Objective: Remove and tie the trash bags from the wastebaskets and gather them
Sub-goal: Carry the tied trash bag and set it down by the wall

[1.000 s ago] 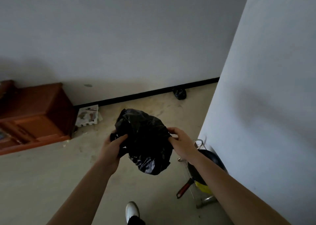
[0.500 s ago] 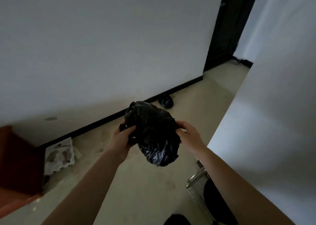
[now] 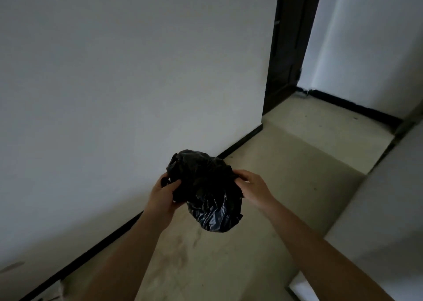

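White wall [image 3: 114, 94] behind the grip, beige floor [image 3: 286, 163] below it. Black trash bag [image 3: 206, 193] hangs btwn 2 hands, off the floor. Left hand [image 3: 163, 195] pinches a bunched flap; right hand [image 3: 254, 188] curls round the opposite edge. Prob tying: pull both flaps taut, cross, knot tight.

Stained, dusty beige floor [image 3: 286, 163]

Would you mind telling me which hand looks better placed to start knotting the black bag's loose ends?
Left, probably. The left hand pinches the trash bag right where its loose ends stick out, while the right hand only grips the smoother opposite side.
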`<state>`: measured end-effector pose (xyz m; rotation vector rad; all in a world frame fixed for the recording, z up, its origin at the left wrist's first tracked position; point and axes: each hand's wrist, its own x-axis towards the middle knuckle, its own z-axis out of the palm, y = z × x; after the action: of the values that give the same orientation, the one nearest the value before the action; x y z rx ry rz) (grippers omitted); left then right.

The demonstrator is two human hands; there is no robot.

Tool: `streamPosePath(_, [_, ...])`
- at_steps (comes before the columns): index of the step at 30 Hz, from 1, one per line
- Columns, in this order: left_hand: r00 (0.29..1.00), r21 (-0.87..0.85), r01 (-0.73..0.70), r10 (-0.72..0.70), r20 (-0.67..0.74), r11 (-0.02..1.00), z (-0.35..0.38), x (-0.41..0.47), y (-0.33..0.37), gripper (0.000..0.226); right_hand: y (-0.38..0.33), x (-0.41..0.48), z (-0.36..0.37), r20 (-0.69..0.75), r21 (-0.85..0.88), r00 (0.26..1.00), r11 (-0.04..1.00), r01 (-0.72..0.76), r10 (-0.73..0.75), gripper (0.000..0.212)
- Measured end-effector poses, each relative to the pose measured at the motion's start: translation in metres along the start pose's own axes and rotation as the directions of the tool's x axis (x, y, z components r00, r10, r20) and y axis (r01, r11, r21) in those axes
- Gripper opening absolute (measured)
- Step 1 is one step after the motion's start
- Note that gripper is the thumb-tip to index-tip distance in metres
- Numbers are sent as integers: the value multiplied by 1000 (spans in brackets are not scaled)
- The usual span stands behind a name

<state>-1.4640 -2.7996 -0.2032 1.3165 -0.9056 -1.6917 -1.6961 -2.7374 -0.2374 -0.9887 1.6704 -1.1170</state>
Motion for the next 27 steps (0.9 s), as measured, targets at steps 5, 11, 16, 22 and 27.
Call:
streamPosePath(5, [999,-38,-3,5,43,999,42,114,51,31,-36,113,-15,-47,-74,998,997,26,-29,28])
streamPosePath(11, [984,-2,31,-30,177,1000,102,278,95,30,-52,256,-38,-178,-47,984,999,7,-16,26])
streamPosePath(16, [937,104,98,-127,327,990,165,403,140,32,-73,350,-61,-319,2,945,998,-70,67,27])
streamPosePath(22, [864,285,92,-219,453,954,250,494,152,29,-61,414,-106,-469,146,858,976,-159,210,20])
streamPosePath(27, [882,409,84,-259,395,909,305,565,120,31,-22,487,-147,-420,298,828,918,-262,372,9])
